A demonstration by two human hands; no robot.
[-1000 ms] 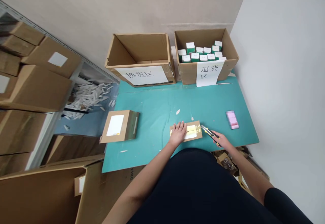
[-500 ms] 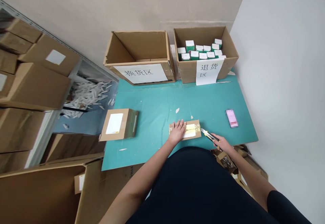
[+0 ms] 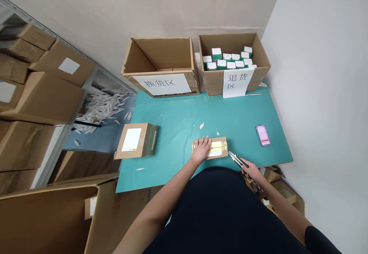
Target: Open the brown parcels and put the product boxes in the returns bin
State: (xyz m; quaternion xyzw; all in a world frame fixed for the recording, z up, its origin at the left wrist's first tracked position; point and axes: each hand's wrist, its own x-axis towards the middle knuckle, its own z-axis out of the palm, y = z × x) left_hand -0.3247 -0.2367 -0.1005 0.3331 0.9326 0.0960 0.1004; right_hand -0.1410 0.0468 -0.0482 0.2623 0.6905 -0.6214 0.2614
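pale walls (image 3: 324, 66) close off the work corner behind and to the right, with stacked cartons (image 3: 48, 96) on shelving at the left. a green-topped table (image 3: 172, 116) stands directly before the person, its near edge at their waist.

two open cartons, the left carton (image 3: 161, 54) and the right carton (image 3: 212, 83), sit side by side along the back edge, perhaps to leave the front for handwork; each wears a paper sign facing the person, likely so contents stay sorted. a labelled box (image 3: 143, 141) waits at the left edge. nearer the middle front, within easy reach, a small taped parcel (image 3: 218, 152) lies flat. green-and-white boxes (image 3: 221, 65) stand close together inside the right carton.

the left hand (image 3: 201, 149) rests palm down, fingers extended, over the parcel's left part, apparently steadying it. the right hand (image 3: 251, 169) is curled round the handle of a utility knife (image 3: 238, 161), the blade angled towards the parcel's right end; i cannot tell whether it touches. a pixelated pink item (image 3: 263, 135) lies apart, farther right.
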